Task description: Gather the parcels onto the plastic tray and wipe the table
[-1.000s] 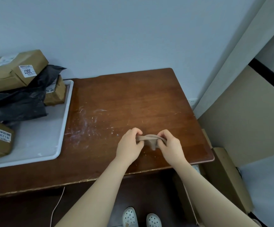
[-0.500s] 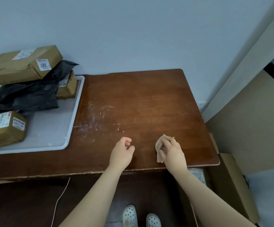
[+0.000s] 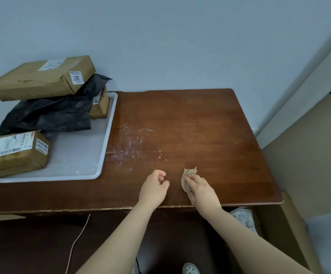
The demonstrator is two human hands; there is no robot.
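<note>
A white plastic tray lies on the left of the brown wooden table. On it sit a labelled cardboard parcel at the front, a black plastic bag parcel, a small brown parcel behind it, and a long cardboard box on top. White smears mark the table beside the tray. My right hand presses a small beige cloth flat on the table near the front edge. My left hand hovers beside it, fingers loosely curled, holding nothing.
A pale wall stands behind the table. To the right are a cardboard box on the floor and a white packet below the table edge. A thin cable hangs under the front edge.
Both hands held the cloth stretched between them a second ago. My left hand let go, and my right hand laid the cloth on the table and now presses it there.
</note>
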